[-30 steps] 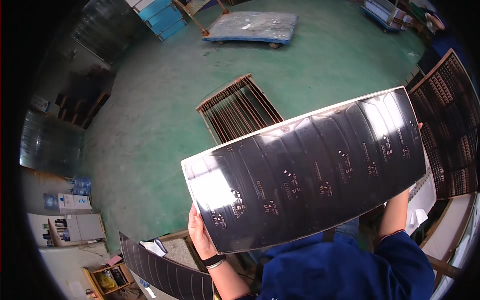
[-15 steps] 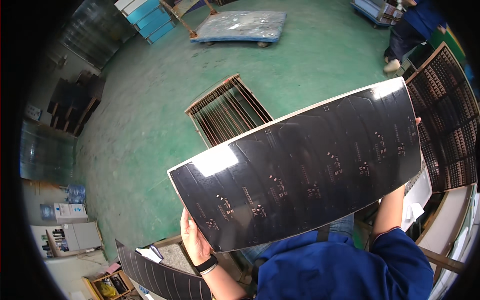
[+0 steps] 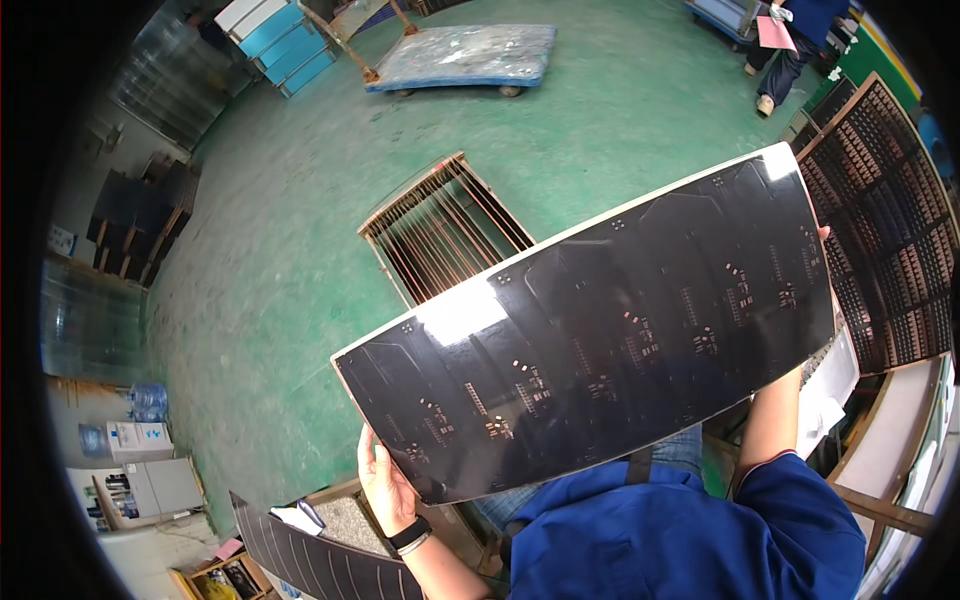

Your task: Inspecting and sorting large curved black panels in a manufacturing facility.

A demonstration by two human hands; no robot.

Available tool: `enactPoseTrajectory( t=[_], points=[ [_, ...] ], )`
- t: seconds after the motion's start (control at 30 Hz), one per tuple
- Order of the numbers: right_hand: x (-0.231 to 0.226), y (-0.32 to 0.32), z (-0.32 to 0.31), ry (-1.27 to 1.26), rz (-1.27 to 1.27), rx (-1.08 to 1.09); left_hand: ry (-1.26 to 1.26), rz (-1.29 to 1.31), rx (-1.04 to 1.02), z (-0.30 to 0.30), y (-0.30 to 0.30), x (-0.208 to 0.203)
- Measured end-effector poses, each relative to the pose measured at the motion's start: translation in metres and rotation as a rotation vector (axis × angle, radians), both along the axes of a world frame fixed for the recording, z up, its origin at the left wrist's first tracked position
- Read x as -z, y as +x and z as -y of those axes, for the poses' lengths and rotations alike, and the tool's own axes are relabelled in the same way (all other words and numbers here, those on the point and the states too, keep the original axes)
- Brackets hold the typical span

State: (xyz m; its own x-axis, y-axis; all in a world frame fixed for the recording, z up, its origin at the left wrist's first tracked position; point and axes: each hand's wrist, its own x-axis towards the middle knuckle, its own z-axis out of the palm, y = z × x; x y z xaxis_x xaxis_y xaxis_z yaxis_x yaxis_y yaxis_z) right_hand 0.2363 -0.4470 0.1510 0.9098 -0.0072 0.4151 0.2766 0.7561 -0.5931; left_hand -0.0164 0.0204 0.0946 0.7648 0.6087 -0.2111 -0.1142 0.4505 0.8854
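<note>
A wide, glossy black circuit board panel (image 3: 640, 350) with small copper-coloured pads is held tilted in front of me, its right end higher than its left. My left hand (image 3: 388, 490) is closed on the lower left edge, fingers at the rim. At the right edge only a bit of my right hand (image 3: 824, 233) shows; the panel hides the rest of it, and that hand supports this end. White light glares off the upper left and the upper right corner of the panel.
Beyond the panel a slotted rack (image 3: 445, 230) stands on the green floor. A flat trolley (image 3: 460, 58) is farther back. At right leans a copper-patterned panel (image 3: 885, 220); at lower left lies another dark panel (image 3: 320, 560). A co-worker (image 3: 795, 50) with a pink sheet is at far right.
The panel has shifted slightly left in view, and its glare has moved across the surface. Both hands keep their hold. The co-worker has moved, and a pink sheet now shows.
</note>
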Motion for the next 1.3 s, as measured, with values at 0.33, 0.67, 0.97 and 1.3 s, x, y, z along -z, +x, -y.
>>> enactPoseTrajectory(
  t=[0.33, 0.67, 0.97, 1.3],
  points=[
    [-0.003, 0.002, -0.012, -0.009, -0.084, 0.063, 0.069, -0.085, -0.044, -0.008, -0.007, 0.011],
    [-0.007, 0.017, -0.023, -0.083, -0.229, 0.158, 0.148, -0.117, -0.042, -0.011, -0.005, 0.027],
    [-0.016, 0.021, 0.014, -0.473, -0.301, -0.176, 0.21, -0.23, -0.207, -0.049, -0.033, 0.024],
    [0.012, 0.046, 0.036, -0.221, -0.06, 0.14, 0.146, 0.23, -0.146, -0.045, -0.023, -0.018]
  ],
)
